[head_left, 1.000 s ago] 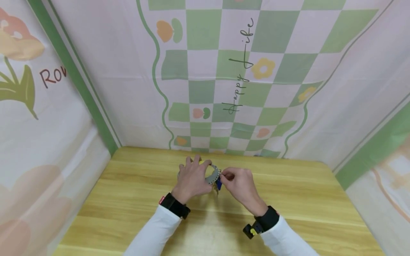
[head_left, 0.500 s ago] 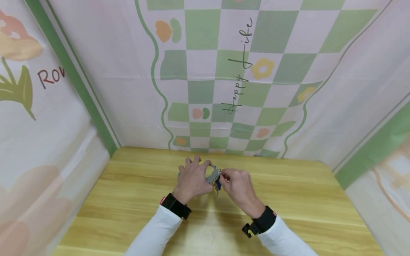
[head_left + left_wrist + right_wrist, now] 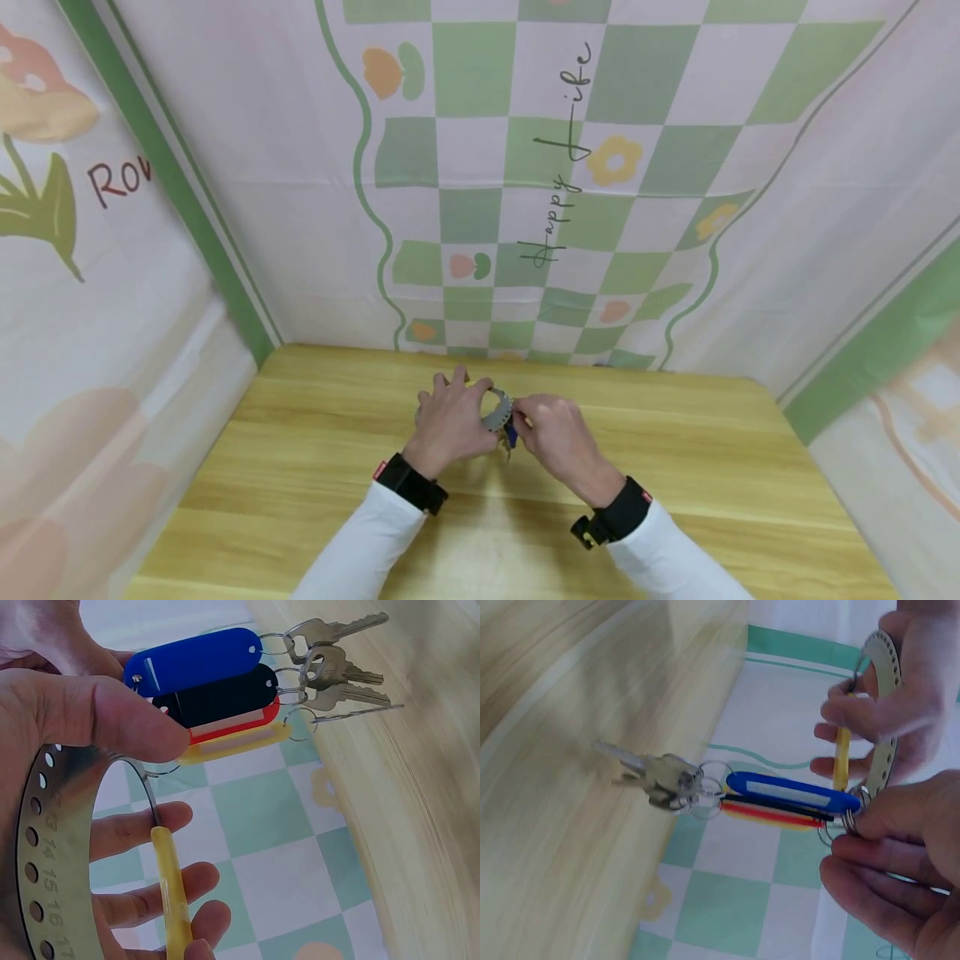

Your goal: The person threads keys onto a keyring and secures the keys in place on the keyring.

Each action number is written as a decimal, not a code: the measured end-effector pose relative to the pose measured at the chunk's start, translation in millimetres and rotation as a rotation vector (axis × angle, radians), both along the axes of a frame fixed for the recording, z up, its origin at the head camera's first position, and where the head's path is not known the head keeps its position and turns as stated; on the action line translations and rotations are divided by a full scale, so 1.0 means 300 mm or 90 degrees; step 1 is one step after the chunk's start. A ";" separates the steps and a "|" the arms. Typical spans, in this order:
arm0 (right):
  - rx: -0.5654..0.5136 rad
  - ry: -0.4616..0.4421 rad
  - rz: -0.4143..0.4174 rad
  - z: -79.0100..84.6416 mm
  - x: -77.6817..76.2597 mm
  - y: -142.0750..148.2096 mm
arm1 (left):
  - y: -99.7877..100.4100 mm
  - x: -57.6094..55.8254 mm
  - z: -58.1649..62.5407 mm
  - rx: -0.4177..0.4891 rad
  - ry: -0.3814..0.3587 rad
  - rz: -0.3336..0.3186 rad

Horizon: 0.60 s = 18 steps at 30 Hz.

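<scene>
My left hand (image 3: 452,421) grips a large key ring: a curved metal plate (image 3: 56,885) with numbered holes along its edge and a yellow grip section (image 3: 172,892). Key tags in blue (image 3: 195,660), black (image 3: 225,697), red (image 3: 255,720) and yellow (image 3: 236,744) fan out beside the left thumb. Silver keys (image 3: 341,667) hang from their far ends on small rings. With thumb and fingertips, my right hand (image 3: 558,433) pinches small metal rings (image 3: 850,817) at the tags' near ends, against the plate's edge. Whether a ring passes through a hole cannot be made out.
Both hands work above a wooden table (image 3: 300,500), near its back edge. A patterned cloth (image 3: 480,150) hangs right behind the table, with further cloth (image 3: 150,333) along the left side and the right side.
The right hand has shifted slightly and turned a little at the plate's edge, its fingertips now closer to the plate. The left hand keeps its hold almost unmoved.
</scene>
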State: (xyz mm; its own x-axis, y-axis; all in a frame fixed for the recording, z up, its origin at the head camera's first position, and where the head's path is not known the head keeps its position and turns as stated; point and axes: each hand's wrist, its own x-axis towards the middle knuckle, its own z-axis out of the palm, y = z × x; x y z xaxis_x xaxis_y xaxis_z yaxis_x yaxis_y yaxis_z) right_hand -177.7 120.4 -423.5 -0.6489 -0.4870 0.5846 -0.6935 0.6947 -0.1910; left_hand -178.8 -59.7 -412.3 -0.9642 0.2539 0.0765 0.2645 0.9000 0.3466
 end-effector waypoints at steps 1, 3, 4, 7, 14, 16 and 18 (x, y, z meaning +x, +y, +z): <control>-0.009 -0.020 -0.001 0.003 -0.001 0.002 | 0.000 0.001 0.000 0.002 -0.001 0.000; -0.038 -0.074 -0.017 0.007 -0.001 0.004 | -0.001 0.000 -0.001 0.008 -0.003 0.000; -0.058 -0.104 -0.031 0.008 -0.001 0.004 | -0.001 0.000 -0.001 0.010 -0.005 0.000; -0.115 -0.188 -0.071 0.012 0.001 0.002 | -0.003 0.000 -0.004 0.017 -0.011 -0.001; -0.134 -0.229 -0.090 0.019 -0.003 -0.002 | -0.010 -0.001 0.010 0.007 -0.025 -0.010; -0.124 -0.222 -0.074 0.025 -0.005 0.000 | -0.011 -0.003 0.016 -0.001 -0.024 -0.014; -0.113 -0.214 -0.054 0.031 -0.009 0.002 | -0.013 -0.005 0.024 -0.011 -0.024 -0.018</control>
State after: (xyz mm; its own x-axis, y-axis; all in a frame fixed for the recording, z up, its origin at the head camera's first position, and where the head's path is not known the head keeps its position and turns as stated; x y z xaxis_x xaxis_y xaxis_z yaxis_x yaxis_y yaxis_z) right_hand -180.4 121.0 -414.3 -0.8522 -0.3331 0.4034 -0.5131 0.6827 -0.5202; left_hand -180.4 -63.7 -405.1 -0.9588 0.2819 0.0357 0.2769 0.8984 0.3410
